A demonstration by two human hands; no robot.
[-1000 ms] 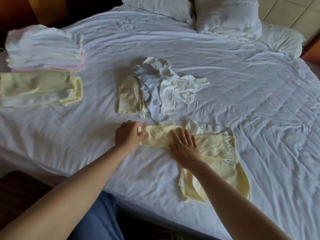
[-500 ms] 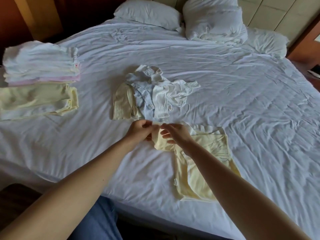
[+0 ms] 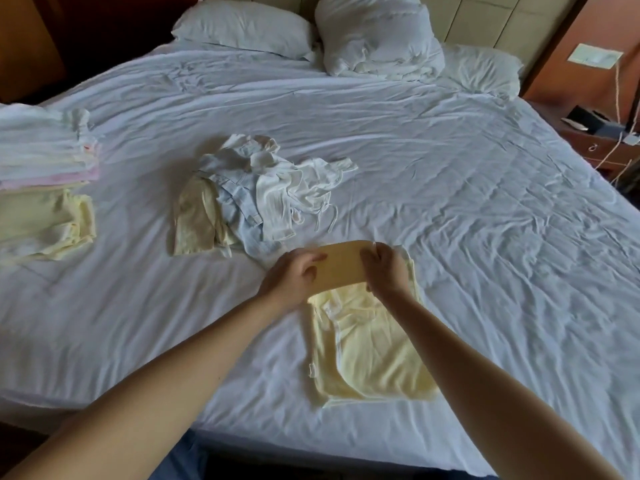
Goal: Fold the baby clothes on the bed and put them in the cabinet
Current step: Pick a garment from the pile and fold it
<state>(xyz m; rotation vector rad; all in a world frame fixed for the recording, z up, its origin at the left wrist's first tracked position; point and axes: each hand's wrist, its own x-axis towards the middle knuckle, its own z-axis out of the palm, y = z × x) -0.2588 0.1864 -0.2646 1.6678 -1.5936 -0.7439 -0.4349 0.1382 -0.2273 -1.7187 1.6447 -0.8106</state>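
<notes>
While a fold is in the making near the bed's [image 3: 450,174] near edge, a person's left hand [image 3: 294,277] and right hand [image 3: 384,271] each pinch one end of the raised flap [image 3: 341,266] of a pale yellow garment [image 3: 367,344], fingers curled round the cloth and the strip drawn taut between them, apparently so that it can be laid over straight and without creases; the rest of the garment lies flat on the sheet below the hands, its body spread toward the near edge, which keeps it steady as the top is turned. Just beyond the hands, toward the middle of the bed, a loose heap [image 3: 252,192] of white, blue and yellow baby clothes waits unfolded, within easy reach for the next pick. At the bed's left edge sit two finished lots, a white and pink stack [image 3: 45,150] and, nearer, a yellow stack [image 3: 45,223], seemingly set aside out of the working space until they go to the cabinet, which is not in view. Pillows [image 3: 242,27] lie along the far edge, and a nightstand [image 3: 595,140] stands past the right edge; by this showing the folding is well along but not done
</notes>
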